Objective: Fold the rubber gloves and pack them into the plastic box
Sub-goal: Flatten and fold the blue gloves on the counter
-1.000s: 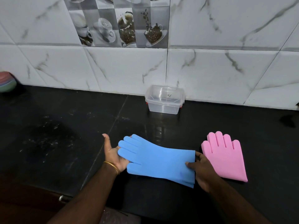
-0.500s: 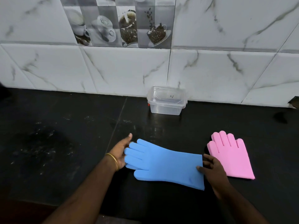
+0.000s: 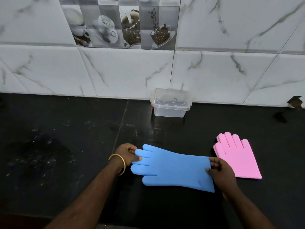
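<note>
Low in the frame's centre, the blue glove (image 3: pixel 175 168) lies stretched between both hands. The left hand (image 3: pixel 126 153) pinches its fingertips, thumb on top. The right hand (image 3: pixel 221 172) pinches its cuff, fingers curled. The pink glove (image 3: pixel 237 157) lies at right on the counter (image 3: pixel 66 138); the lidded box (image 3: pixel 170 102) stands by the wall.
</note>
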Motion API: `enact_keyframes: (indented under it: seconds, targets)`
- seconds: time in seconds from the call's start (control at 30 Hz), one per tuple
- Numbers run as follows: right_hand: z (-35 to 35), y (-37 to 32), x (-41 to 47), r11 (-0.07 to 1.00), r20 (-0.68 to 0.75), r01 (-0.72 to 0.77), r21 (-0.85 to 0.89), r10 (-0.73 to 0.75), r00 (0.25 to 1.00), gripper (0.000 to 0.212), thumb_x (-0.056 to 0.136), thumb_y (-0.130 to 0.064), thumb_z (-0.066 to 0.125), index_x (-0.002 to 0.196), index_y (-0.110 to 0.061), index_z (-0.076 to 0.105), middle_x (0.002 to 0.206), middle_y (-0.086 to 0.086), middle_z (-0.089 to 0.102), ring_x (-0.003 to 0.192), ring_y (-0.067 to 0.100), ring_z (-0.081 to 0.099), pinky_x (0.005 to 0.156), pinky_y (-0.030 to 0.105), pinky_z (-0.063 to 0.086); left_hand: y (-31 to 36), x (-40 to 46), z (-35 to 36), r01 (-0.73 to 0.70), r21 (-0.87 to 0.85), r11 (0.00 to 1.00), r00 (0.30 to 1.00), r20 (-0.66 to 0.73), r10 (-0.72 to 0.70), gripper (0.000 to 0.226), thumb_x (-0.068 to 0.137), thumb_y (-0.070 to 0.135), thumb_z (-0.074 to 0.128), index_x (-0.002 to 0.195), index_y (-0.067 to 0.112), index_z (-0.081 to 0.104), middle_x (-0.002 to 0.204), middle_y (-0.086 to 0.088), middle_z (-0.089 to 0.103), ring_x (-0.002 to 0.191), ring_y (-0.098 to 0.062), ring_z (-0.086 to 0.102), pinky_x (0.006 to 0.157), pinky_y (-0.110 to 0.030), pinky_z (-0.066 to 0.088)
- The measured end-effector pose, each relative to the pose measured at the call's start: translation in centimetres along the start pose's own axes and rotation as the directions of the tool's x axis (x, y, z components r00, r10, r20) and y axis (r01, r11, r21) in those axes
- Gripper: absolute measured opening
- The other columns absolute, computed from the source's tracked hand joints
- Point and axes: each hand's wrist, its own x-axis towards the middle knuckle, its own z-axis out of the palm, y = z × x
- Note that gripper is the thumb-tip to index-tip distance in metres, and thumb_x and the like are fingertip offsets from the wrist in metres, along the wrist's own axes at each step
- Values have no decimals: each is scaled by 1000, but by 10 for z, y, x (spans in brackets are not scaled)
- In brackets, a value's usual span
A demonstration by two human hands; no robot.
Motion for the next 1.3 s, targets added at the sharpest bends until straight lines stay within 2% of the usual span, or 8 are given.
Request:
enact_keyframes:
  seconds: [0.13, 0.23, 0.4, 0.6, 0.73, 0.93, 1.17, 1.3]
  targets:
    - [3, -1, -1, 997, -30, 2, -83, -4, 1000, 41, 85, 3, 68, 120, -16, 64, 101, -7, 65, 86, 3, 60, 74, 25, 48, -5, -5, -2, -13, 56, 998, 1000, 15, 12, 35, 67, -1, 83, 97, 4, 67, 90, -7, 70, 70, -13, 64, 47, -16, 46]
    - [7, -3, -4, 981, -54, 23, -192, -34, 998, 43, 84, 1, 70, 124, -14, 64, 110, -1, 67, 89, 8, 60, 78, 24, 46, -7, -10, -1, -14, 101, 995, 1000, -9, 15, 38, 64, 4, 86, 98, 6, 67, 91, -6, 68, 83, -20, 65, 71, -32, 56]
    - [11, 0, -12, 924, -146, -18, -382, -41, 988, 51, 76, -17, 79, 123, -8, 62, 119, 9, 68, 109, 25, 62, 96, 40, 48, 16, -29, 17, -218, 628, 747, 927, -107, 361, 61, 70, 47, 76, 123, 24, 57, 124, 3, 56, 116, -22, 54, 100, -33, 42]
    - [14, -3, -11, 924, -93, -130, -360, 103, 990, 72, 68, -33, 86, 128, -5, 55, 121, 12, 62, 108, 27, 60, 89, 39, 51, 33, -59, 100, -607, 622, 495, 793, 509, 334, 50, 77, 56, 66, 121, 32, 58, 126, 4, 55, 117, -17, 49, 103, -36, 40]
    - [11, -12, -2, 923, -34, -205, -325, 205, 978, 59, 68, -28, 87, 115, -11, 57, 106, 3, 61, 89, 17, 58, 63, 27, 44, 37, -59, 129, -676, 701, 228, 732, 603, 316, 47, 84, 51, 61, 122, 24, 56, 123, -6, 53, 112, -27, 47, 91, -43, 44]
    - [9, -21, 6, 864, 87, -184, -468, 252, 964, 27, 73, -35, 80, 84, -15, 64, 90, 2, 69, 83, 18, 65, 68, 31, 48, 26, -59, 144, -742, 662, 110, 636, 642, 429, 32, 93, 38, 47, 117, 19, 57, 116, -9, 54, 105, -32, 48, 80, -42, 40]
    - [0, -30, -4, 959, 116, -161, -233, 192, 975, 21, 80, -23, 75, 87, -8, 61, 91, 9, 67, 82, 21, 64, 63, 33, 49, 12, -61, 148, -742, 653, 151, 633, 607, 481, 47, 88, 54, 44, 123, 24, 51, 121, -5, 51, 109, -29, 47, 88, -43, 38]
    - [-4, -59, -15, 986, 179, -159, -58, 167, 970, 20, 84, -17, 74, 98, -6, 65, 90, 9, 71, 68, 16, 65, 44, 23, 46, 24, -67, 147, -613, 550, 566, 789, 456, 412, 87, 62, 91, 42, 126, 32, 48, 120, 10, 54, 106, -13, 53, 87, -30, 42]
